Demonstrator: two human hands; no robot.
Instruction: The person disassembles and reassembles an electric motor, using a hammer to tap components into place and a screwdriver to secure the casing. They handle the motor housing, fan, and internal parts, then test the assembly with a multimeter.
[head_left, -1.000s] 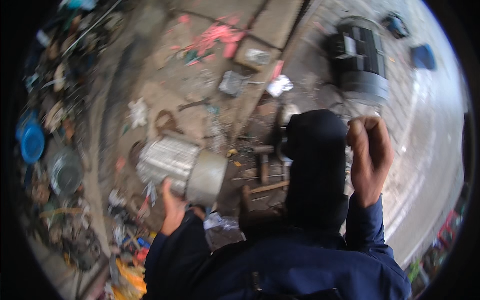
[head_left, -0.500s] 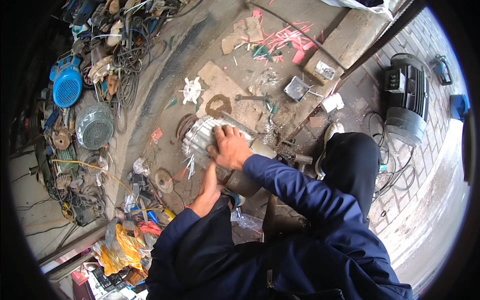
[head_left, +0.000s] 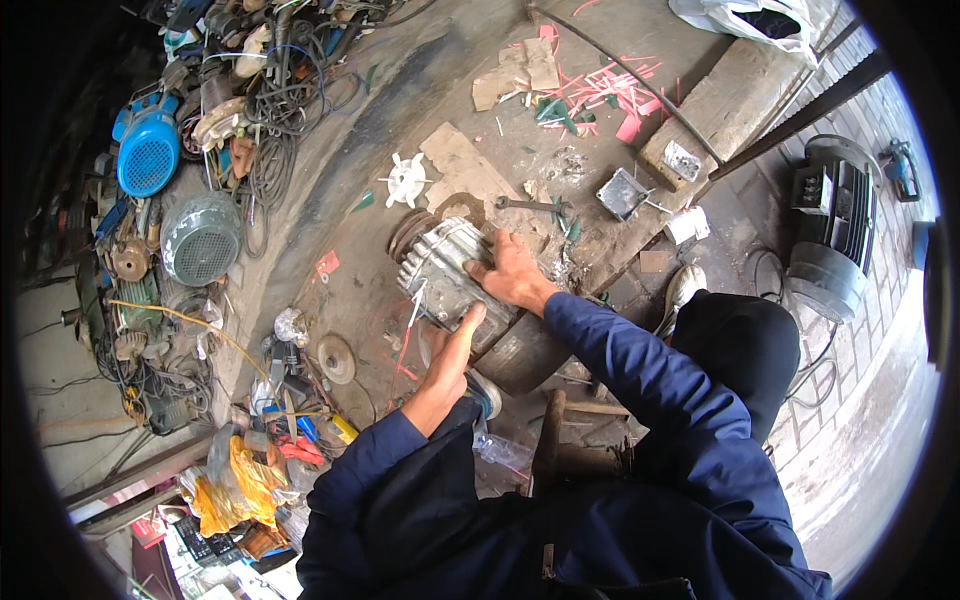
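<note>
A grey finned electric motor housing (head_left: 440, 262) lies in front of me, with a rusty pulley-like end (head_left: 411, 233) at its far left. Loose white and red lead wires (head_left: 411, 325) come out of its near side. My right hand (head_left: 517, 272) grips the housing's right side, thumb on the fins. On the near side my left hand (head_left: 447, 370) holds it with the thumb on top; the other fingers are mostly hidden below. Beyond the motor are a white plastic fan (head_left: 406, 181), a spanner (head_left: 534, 206) and an open grey terminal box (head_left: 622, 195).
To the left is a heap of cables and motors, among them a blue motor (head_left: 148, 160) and a grey motor (head_left: 201, 240). A black motor (head_left: 833, 225) stands on the paving at right. Pink strips (head_left: 610, 90) litter the far floor. A round disc (head_left: 335, 358) lies left of my left hand.
The motor has turned, and more of its near face and its wires now show. My right hand has shifted toward its right side. The whole view has moved slightly.
</note>
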